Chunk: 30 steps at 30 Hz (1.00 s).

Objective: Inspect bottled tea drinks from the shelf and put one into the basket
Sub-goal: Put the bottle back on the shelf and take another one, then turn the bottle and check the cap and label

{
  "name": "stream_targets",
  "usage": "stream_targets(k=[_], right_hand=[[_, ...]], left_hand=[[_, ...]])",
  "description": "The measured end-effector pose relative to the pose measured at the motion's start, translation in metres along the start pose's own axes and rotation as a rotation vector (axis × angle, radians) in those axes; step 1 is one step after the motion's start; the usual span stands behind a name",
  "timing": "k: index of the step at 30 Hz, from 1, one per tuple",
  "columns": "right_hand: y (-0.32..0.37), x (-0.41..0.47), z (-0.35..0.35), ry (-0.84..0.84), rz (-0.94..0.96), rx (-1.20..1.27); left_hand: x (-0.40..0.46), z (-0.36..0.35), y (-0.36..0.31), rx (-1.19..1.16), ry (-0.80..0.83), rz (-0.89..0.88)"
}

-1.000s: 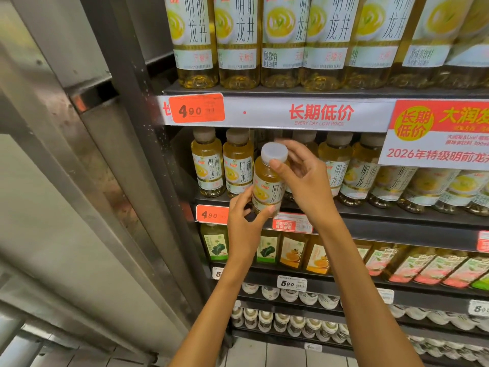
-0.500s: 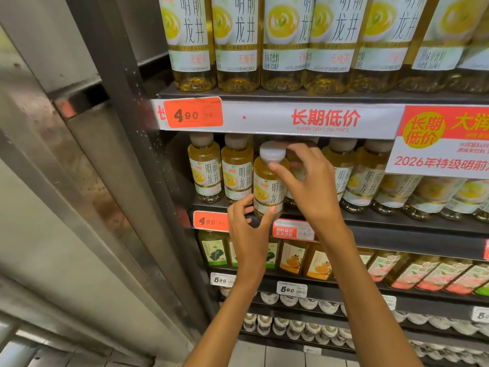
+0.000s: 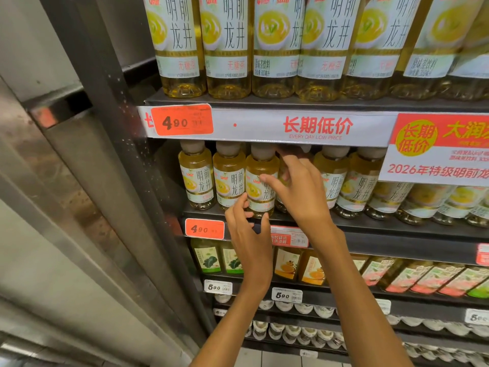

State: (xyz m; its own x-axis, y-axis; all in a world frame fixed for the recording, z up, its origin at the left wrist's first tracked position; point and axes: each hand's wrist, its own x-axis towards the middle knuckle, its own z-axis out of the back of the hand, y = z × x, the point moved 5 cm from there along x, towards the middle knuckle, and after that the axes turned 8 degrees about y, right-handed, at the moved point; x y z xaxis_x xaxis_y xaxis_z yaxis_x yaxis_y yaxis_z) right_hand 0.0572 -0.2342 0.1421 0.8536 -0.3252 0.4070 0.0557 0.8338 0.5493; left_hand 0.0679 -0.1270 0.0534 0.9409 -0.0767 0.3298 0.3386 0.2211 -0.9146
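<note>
A small bottle of yellow tea (image 3: pixel 260 193) with a pale cap and white label stands third from the left in the middle shelf's row, its base on the shelf edge (image 3: pixel 370 229). My right hand (image 3: pixel 301 192) wraps it from the right, thumb on the label and fingers reaching up behind the neck. From below, my left hand (image 3: pixel 250 239) cups the base, fingers on its left side and thumb on its right. No basket is in view.
Matching tea bottles (image 3: pixel 197 178) fill the row on both sides. Larger bottles (image 3: pixel 275 46) stand on the shelf above, juice bottles (image 3: pixel 287 263) below. Orange 4.90 price tags (image 3: pixel 205 229) hang on the shelf rails. A metal upright (image 3: pixel 111 123) bounds the shelves on the left.
Both hands carried the bottle up and back from in front of the shelf into its row, where it now stands between its neighbours. The camera moved closer.
</note>
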Motion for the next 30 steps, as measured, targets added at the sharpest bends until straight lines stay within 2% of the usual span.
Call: stream_targets(k=[3,6,10,12,18,20,23,26,30], right_hand=[[0.001,0.002,-0.001,-0.008,0.003,-0.09],[0.0,-0.001,0.003,-0.047,-0.004,-0.06],[-0.001,-0.014,0.018,-0.277,-0.022,-0.029],[-0.005,-0.015,0.023,-0.331,-0.055,-0.059],[-0.01,-0.005,0.019,-0.176,-0.027,-0.187],[-0.01,-0.008,0.019,-0.179,-0.013,-0.189],[-0.014,-0.014,0.023,-0.242,-0.005,-0.085],[-0.014,-0.021,0.022,-0.246,0.029,0.162],[-0.018,-0.031,0.018,-0.163,0.035,0.389]], left_hand=[[0.0,-0.002,0.001,-0.014,0.019,0.015],[-0.001,-0.003,-0.001,0.008,0.043,0.004],[-0.002,0.002,-0.004,0.038,0.046,-0.045],[-0.004,0.002,-0.007,0.046,0.041,-0.082],[-0.007,-0.005,-0.017,0.062,0.13,-0.123],[-0.008,-0.007,-0.018,0.058,0.155,-0.132],[-0.01,-0.009,-0.02,0.037,0.185,-0.14],[-0.012,-0.011,-0.019,0.012,0.223,-0.141],[-0.014,-0.011,-0.021,-0.008,0.253,-0.168]])
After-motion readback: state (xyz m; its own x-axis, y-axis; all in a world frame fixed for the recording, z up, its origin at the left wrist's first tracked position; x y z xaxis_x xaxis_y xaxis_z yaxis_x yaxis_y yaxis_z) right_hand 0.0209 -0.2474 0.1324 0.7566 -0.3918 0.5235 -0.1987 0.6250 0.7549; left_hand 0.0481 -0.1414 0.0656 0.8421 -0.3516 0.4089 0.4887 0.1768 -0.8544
